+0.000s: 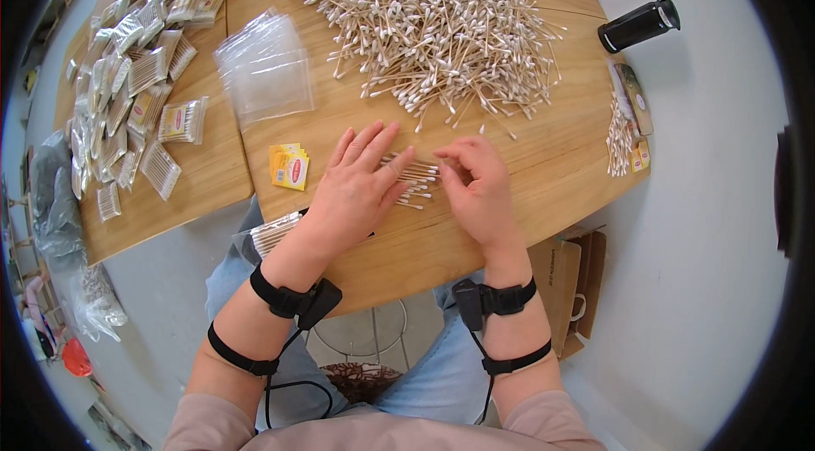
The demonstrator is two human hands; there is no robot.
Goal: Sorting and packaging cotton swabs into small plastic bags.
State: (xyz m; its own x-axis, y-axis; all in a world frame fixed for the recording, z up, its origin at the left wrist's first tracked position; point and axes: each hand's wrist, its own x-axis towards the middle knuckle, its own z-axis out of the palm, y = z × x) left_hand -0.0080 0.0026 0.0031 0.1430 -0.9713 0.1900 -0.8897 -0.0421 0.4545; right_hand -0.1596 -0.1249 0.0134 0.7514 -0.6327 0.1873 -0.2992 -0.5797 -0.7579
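While both hands (361,188) (477,188) lie flat, fingers spread, on light, thin, rollable swabs (413,179) near the table's front edge, pinching mid-stick looks best

The scene was bright and evenly lit by soft daylight, with only weak shadows under the hands. The pale floor (722,196) at right looked almost washed out. Fisheye distortion bent the table (526,222) edges, and black corners framed the round, sharp picture.
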